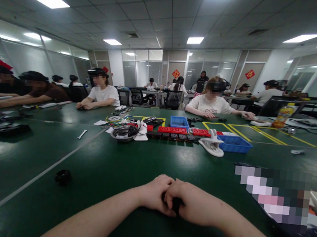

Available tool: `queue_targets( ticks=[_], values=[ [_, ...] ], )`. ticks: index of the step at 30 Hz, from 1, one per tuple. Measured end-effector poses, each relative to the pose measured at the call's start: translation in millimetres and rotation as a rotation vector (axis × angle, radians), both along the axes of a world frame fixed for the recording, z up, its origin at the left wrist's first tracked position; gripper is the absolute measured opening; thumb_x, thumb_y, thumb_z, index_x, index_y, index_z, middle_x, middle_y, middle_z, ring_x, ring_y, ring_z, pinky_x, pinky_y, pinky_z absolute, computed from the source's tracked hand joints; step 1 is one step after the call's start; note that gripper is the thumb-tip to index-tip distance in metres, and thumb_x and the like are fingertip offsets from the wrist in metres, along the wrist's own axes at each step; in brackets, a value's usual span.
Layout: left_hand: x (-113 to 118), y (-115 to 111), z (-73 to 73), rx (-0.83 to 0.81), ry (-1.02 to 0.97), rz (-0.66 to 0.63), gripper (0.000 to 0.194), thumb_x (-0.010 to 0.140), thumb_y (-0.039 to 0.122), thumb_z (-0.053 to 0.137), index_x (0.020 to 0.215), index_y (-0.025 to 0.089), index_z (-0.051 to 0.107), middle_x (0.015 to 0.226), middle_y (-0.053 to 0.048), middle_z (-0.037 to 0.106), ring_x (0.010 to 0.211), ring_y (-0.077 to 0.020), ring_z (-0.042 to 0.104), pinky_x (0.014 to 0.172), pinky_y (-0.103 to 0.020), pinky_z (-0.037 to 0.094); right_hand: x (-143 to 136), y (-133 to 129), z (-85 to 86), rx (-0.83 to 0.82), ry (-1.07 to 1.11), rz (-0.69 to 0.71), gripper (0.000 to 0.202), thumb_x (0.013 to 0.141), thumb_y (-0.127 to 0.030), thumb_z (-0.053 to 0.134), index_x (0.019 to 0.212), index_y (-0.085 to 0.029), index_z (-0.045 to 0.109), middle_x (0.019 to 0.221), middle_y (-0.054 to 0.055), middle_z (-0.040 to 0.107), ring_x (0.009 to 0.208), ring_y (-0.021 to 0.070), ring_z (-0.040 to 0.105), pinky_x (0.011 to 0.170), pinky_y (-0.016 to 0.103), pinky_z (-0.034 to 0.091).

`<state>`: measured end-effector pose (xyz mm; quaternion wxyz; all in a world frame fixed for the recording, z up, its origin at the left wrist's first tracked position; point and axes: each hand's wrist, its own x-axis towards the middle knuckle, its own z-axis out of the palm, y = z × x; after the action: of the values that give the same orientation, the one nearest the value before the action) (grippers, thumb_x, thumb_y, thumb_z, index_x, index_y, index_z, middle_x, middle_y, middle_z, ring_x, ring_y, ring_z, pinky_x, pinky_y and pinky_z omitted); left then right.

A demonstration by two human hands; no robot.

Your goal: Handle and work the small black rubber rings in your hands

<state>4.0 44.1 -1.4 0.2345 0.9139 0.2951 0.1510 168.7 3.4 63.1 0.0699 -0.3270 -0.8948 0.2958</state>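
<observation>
My left hand [157, 194] and my right hand [185, 199] meet over the green table [131, 161], low in the middle of the head view. Their curled fingers press together around a small dark object [176, 203]. Most of that object is hidden, so its shape is unclear, and both hands appear closed on it. To the left, a small black round part [63, 177] lies by itself on the table. A small wrench [82, 134] rests farther back on the left.
Across the middle stand red and black strips [172, 130], a white clamp [214, 143], blue bins [235, 144] [179, 122] and a bowl of cables [124, 133]. A partly blurred item [274, 198] lies at right. Several people sit around, and a bottle [285, 115] stands back right.
</observation>
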Motion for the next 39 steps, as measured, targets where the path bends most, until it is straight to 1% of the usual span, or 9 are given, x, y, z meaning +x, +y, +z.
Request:
queue_targets(
  ticks=[4, 7, 11, 13, 18, 24, 29, 35, 39],
  values=[
    [-1, 1, -0.2, 0.009, 0.000, -0.022, 0.065, 0.049, 0.037, 0.077, 0.107, 0.020, 0.053, 0.103, -0.004, 0.053, 0.097, -0.0247, 0.047, 0.089, -0.035, 0.037, -4, -3, 7.2, -0.008, 0.066, -0.022, 0.018, 0.064, -0.006, 0.053, 0.076, -0.017, 0.061, 0.080, -0.001, 0.061, 0.075, 0.0113, 0.053, 0.069, 0.020, 0.039],
    [-2, -1, 5.9, -0.037, -0.029, -0.010, 0.065, 0.052, 0.044, 0.075, 0.109, 0.021, 0.052, 0.102, -0.003, 0.053, 0.094, -0.0231, 0.050, 0.086, -0.034, 0.040, -6, -6, 14.8, 0.054, 0.088, -0.159, 0.013, 0.068, -0.015, 0.055, 0.080, -0.018, 0.060, 0.084, 0.000, 0.060, 0.080, 0.0136, 0.052, 0.072, 0.023, 0.039],
    [-1, -6, 13.1, 0.016, -0.017, -0.043, 0.070, 0.054, 0.049, 0.072, 0.114, 0.024, 0.046, 0.109, -0.004, 0.051, 0.099, -0.0250, 0.048, 0.088, -0.038, 0.037, -7, -9, 15.3, 0.138, -0.079, -0.383, 0.025, 0.069, -0.034, 0.059, 0.087, -0.017, 0.059, 0.087, 0.006, 0.057, 0.083, 0.0207, 0.052, 0.071, 0.031, 0.040],
    [1, -8, 12.0, 0.053, 0.000, -0.004, 0.072, 0.052, 0.052, 0.072, 0.112, 0.021, 0.047, 0.107, -0.005, 0.052, 0.097, -0.0258, 0.049, 0.090, -0.041, 0.036, -9, -9, 11.8, 0.136, -0.194, -0.432, 0.031, 0.066, -0.035, 0.062, 0.090, -0.016, 0.059, 0.089, 0.008, 0.057, 0.082, 0.0223, 0.053, 0.070, 0.032, 0.041],
    [7, -12, 1.9, 0.131, 0.015, 0.116, 0.071, 0.052, 0.057, 0.069, 0.108, 0.020, 0.046, 0.102, -0.005, 0.054, 0.098, -0.0250, 0.050, 0.101, -0.049, 0.021, -13, -6, 5.2, 0.172, -0.296, -0.461, 0.026, 0.068, -0.028, 0.061, 0.090, -0.015, 0.059, 0.089, 0.008, 0.057, 0.083, 0.0212, 0.055, 0.071, 0.030, 0.041],
    [11, -13, -3.5, 0.204, 0.041, 0.309, 0.050, 0.056, 0.057, 0.065, 0.088, 0.020, 0.054, 0.086, -0.001, 0.057, 0.087, -0.0216, 0.053, 0.097, -0.047, 0.028, -13, -1, 1.4, 0.244, -0.323, -0.549, 0.023, 0.070, -0.030, 0.060, 0.087, -0.014, 0.058, 0.088, 0.009, 0.059, 0.082, 0.0221, 0.056, 0.069, 0.030, 0.042],
    [11, -15, -2.7, 0.246, 0.040, 0.326, 0.038, 0.061, 0.051, 0.064, 0.079, 0.019, 0.055, 0.081, 0.000, 0.058, 0.083, -0.0190, 0.055, 0.095, -0.044, 0.031, -15, 2, -3.3, 0.277, -0.321, -0.621, 0.020, 0.071, -0.031, 0.058, 0.083, -0.014, 0.057, 0.085, 0.009, 0.060, 0.080, 0.0219, 0.057, 0.067, 0.029, 0.043],
    [15, -20, 2.8, 0.236, 0.057, 0.381, 0.040, 0.059, 0.053, 0.064, 0.078, 0.018, 0.057, 0.081, -0.002, 0.059, 0.083, -0.0208, 0.055, 0.096, -0.046, 0.029, -21, 0, -8.6, 0.316, -0.330, -0.662, 0.021, 0.073, -0.032, 0.056, 0.083, -0.013, 0.056, 0.084, 0.010, 0.060, 0.081, 0.0233, 0.057, 0.067, 0.031, 0.043],
    [13, -14, 2.4, 0.194, 0.053, 0.308, 0.038, 0.059, 0.046, 0.067, 0.081, 0.017, 0.058, 0.084, -0.002, 0.059, 0.085, -0.0216, 0.054, 0.098, -0.044, 0.027, -16, 2, -3.9, 0.285, -0.296, -0.545, 0.021, 0.072, -0.030, 0.057, 0.084, -0.012, 0.058, 0.085, 0.010, 0.059, 0.080, 0.0230, 0.056, 0.070, 0.032, 0.043]
  ],
)
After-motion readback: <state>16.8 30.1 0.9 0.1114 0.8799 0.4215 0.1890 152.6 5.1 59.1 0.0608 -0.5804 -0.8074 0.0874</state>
